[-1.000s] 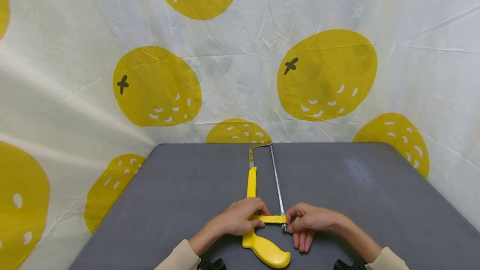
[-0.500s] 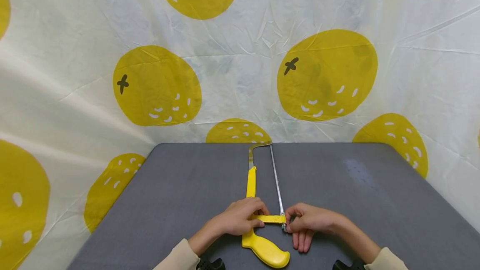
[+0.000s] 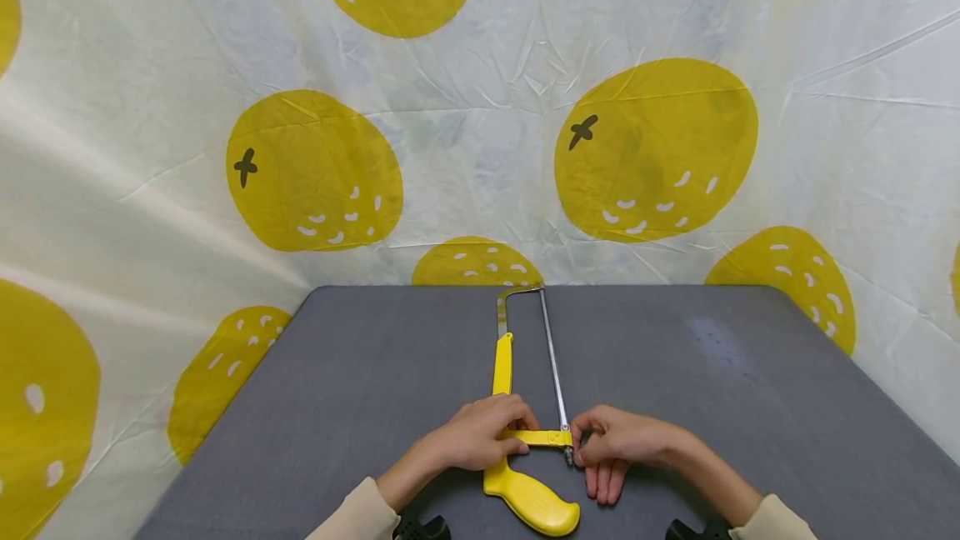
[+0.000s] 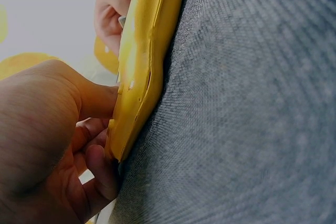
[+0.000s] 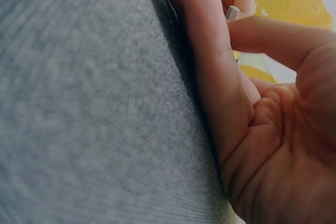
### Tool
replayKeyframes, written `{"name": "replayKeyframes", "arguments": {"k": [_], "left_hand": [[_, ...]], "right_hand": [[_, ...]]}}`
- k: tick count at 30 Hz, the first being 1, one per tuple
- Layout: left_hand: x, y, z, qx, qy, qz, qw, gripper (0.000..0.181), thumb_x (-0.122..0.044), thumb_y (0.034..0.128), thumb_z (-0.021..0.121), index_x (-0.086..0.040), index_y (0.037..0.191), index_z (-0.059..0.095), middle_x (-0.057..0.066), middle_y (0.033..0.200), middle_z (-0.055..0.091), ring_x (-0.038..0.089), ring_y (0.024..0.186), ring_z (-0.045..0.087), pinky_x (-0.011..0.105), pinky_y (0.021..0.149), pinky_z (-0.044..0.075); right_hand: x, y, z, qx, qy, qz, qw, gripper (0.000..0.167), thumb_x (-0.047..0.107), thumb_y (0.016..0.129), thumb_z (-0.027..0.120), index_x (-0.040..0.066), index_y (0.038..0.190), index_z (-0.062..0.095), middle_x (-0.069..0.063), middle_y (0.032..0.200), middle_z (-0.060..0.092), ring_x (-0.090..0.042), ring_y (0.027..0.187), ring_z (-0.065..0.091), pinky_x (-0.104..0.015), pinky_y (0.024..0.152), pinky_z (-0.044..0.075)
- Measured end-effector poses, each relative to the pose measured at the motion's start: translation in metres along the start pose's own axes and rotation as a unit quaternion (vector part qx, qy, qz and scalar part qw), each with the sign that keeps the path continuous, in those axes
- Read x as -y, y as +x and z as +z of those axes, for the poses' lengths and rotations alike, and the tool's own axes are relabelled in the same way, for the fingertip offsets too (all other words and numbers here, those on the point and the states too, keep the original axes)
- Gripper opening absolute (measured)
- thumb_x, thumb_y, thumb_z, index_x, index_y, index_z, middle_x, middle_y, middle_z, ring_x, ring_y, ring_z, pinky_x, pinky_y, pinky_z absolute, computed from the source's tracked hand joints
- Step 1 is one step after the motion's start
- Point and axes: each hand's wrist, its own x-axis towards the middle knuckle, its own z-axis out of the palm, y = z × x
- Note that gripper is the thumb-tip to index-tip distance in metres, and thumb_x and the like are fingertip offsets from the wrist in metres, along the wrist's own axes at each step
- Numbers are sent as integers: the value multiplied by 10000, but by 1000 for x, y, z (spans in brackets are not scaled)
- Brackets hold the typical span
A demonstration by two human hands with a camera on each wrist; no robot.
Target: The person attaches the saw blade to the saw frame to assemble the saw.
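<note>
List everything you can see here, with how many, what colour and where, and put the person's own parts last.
table: one, grey, under the saw
cloth: one, white, hanging behind and left of the table
fruit prints: several, yellow, across the cloth
saw: one, yellow frame and handle, lying on the table
blade: one, silver, along the saw's right side
metal fastener: one, silver, at the blade's near end
black objects: two, black, by the wrists
sleeves: two, cream, bottom edge
left hand: one, bare, gripping the saw frame
right hand: one, bare, pinching the metal fastener
</note>
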Motion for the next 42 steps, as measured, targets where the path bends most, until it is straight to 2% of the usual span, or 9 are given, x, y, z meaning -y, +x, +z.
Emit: {"name": "replayKeyframes", "arguments": {"k": [6, 12, 33, 42], "left_hand": [[0, 0, 0, 6, -6, -42, 10000, 149, -300, 978, 720, -321, 1119, 677, -174, 989, 587, -33, 889, 517, 185, 780, 438], [0, 1, 0, 22, -20, -82, 10000, 148, -297, 977, 722, -325, 1114, 675, -174, 987, 584, -31, 885, 518, 188, 782, 438], [0, 0, 1, -6, 30, -44, 10000, 150, -296, 976, 722, -322, 1115, 673, -174, 991, 585, -36, 893, 520, 185, 784, 440], [0, 0, 0, 14, 0, -36, 10000, 148, -293, 979, 717, -317, 1118, 674, -171, 989, 583, -35, 888, 519, 184, 782, 438]], "right_hand": [[3, -1, 1, -10, -87, 53, 9999, 122, 108, 987, 646, 18, 1035, 578, -64, 739, 747, -87, 583, 720, -274, 544, 584], [3, -1, 1, -112, -149, 194, 9996, 186, 194, 1028, 608, 7, 1025, 608, -70, 740, 749, -87, 571, 715, -276, 534, 582], [-2, 0, 0, 2, -92, -97, 9999, 64, 53, 990, 562, 9, 1034, 547, -97, 745, 741, -122, 595, 733, -282, 545, 587], [-4, 1, 0, 1, -29, -91, 10000, 49, 43, 984, 554, 12, 1022, 553, -100, 739, 733, -122, 587, 731, -281, 537, 584]]}}
